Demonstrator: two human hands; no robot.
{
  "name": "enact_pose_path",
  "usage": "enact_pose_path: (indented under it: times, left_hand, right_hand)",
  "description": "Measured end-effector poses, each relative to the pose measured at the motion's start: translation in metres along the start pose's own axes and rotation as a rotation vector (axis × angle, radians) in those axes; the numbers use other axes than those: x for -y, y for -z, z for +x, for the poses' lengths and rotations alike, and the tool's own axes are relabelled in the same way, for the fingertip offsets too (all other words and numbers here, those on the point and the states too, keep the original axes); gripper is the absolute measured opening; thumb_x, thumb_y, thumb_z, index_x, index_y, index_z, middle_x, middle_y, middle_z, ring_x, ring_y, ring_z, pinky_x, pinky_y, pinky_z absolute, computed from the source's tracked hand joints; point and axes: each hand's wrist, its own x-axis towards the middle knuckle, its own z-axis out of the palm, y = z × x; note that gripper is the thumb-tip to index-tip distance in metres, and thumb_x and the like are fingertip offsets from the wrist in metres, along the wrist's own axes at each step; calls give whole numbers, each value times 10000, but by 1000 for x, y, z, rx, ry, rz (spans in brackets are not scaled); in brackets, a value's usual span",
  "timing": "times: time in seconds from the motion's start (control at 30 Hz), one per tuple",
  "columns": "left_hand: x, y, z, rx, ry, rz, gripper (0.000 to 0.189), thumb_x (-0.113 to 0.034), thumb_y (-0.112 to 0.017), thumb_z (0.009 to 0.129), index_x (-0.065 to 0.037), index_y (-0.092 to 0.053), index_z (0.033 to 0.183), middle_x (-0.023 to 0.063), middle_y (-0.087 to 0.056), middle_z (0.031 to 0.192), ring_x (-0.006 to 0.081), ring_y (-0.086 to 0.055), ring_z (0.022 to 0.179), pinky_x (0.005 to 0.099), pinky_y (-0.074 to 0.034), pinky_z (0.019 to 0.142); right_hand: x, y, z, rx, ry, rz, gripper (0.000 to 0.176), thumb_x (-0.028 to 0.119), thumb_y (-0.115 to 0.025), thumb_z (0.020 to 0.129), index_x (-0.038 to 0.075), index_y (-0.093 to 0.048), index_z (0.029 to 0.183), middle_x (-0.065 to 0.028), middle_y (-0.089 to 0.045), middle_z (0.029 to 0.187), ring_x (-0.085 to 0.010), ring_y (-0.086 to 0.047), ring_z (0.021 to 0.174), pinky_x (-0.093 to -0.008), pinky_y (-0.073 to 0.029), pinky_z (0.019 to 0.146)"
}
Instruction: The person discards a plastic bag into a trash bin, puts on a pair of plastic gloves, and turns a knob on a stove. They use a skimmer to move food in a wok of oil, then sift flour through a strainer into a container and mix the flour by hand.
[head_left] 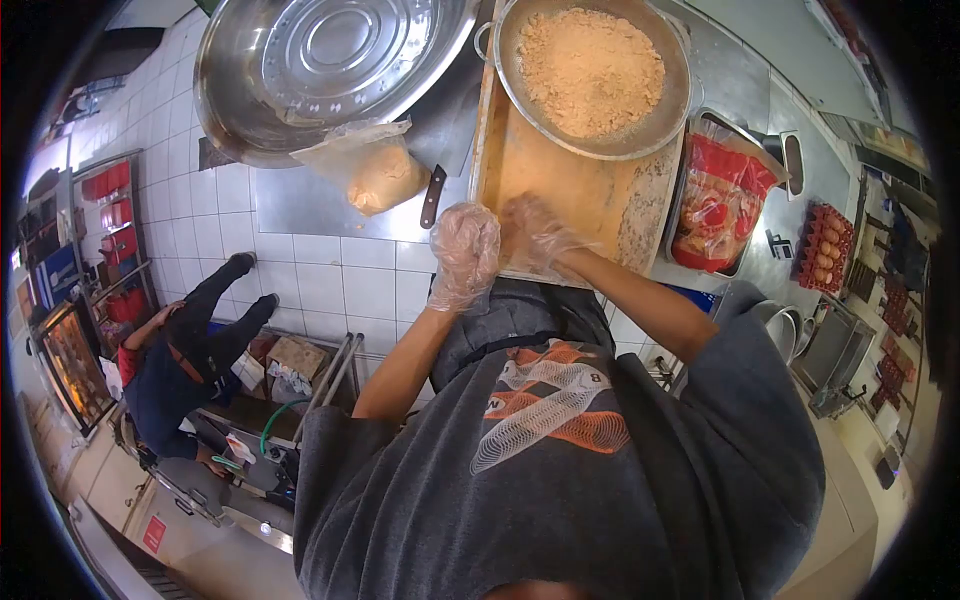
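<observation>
My left hand (467,247), in a clear plastic glove, is curled up at the front left corner of the wooden tray (638,205); what it holds, if anything, is hidden. Over the tray's front left part is my right hand (535,232), also gloved and blurred, its fingers hard to make out. Orange crumbs fill the round metal pan (508,62) resting on the back of the tray. Left of the tray lies a knife (433,197) with a dark handle, beside a plastic bag of pale orange powder (385,178).
A large steel basin (230,110) stands at the back left. Right of the tray are a metal container with a red and clear bag (718,200) and a red tray of eggs (825,250). Another person (185,370) is at the far left, near a cart.
</observation>
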Motion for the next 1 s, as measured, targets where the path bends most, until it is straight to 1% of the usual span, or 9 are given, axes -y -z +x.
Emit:
enact_pose_path:
  times: [0.1,0.2,0.4,0.5,0.6,0.7,0.8,0.9,1.0]
  left_hand:
    - [-2,2,1,7,9,8,85,-66,-622,809,-30,-649,882,161,-622,879,350,-619,823,434,-492,722]
    - [-3,2,3,41,6,14,90,-35,-627,792,-28,-634,881,165,-611,884,355,-609,832,438,-496,731]
    - [0,0,3,37,8,-4,80,-66,-623,813,-28,-647,879,164,-618,877,354,-617,815,437,-492,714]
    - [0,0,5,46,6,-10,79,-65,-619,820,-25,-643,883,166,-616,876,355,-616,812,437,-492,711]
    - [-3,1,8,56,-7,-5,61,-43,-623,811,-30,-636,869,157,-611,860,350,-613,798,437,-497,706]
    - [-3,1,7,60,-12,0,79,-46,-624,817,-30,-637,893,161,-615,880,353,-613,801,436,-494,705]
    - [-2,1,4,68,-4,3,98,-50,-623,822,-31,-638,917,165,-617,899,357,-612,807,437,-491,706]
    - [-4,-1,7,47,-17,7,76,-33,-627,809,-32,-634,885,161,-611,869,354,-612,784,434,-496,694]
    - [-4,-2,8,50,-17,9,72,-24,-628,801,-30,-632,873,162,-607,858,353,-613,783,433,-499,694]
  right_hand:
    - [44,64,-1,113,-470,106,259,249,-573,837,13,-654,907,-246,-654,879,-376,-646,819,-461,-506,727]
    - [61,60,-5,70,-697,287,282,270,-565,854,6,-656,891,-246,-658,856,-378,-655,820,-452,-510,745]
    - [74,42,5,65,-506,125,298,296,-554,875,20,-662,906,-250,-668,917,-398,-655,885,-466,-510,768]
    - [76,33,18,109,-352,146,330,339,-590,852,21,-661,902,-243,-677,921,-398,-657,883,-455,-514,786]
    - [74,22,27,231,-279,260,373,365,-641,810,19,-670,945,-238,-683,964,-378,-663,919,-437,-519,804]
    - [72,17,30,290,-347,254,424,364,-688,766,33,-673,1030,-217,-688,1015,-360,-662,968,-419,-521,816]
    - [75,24,38,489,-218,72,407,322,-664,801,47,-663,1101,-213,-682,1066,-352,-657,1003,-408,-519,831]
    - [63,19,39,436,56,108,399,304,-642,826,58,-645,1140,-197,-671,1096,-333,-646,1039,-402,-512,856]
    - [62,50,33,475,-388,691,344,281,-625,854,65,-634,1121,-133,-665,1066,-274,-638,1021,-401,-515,862]
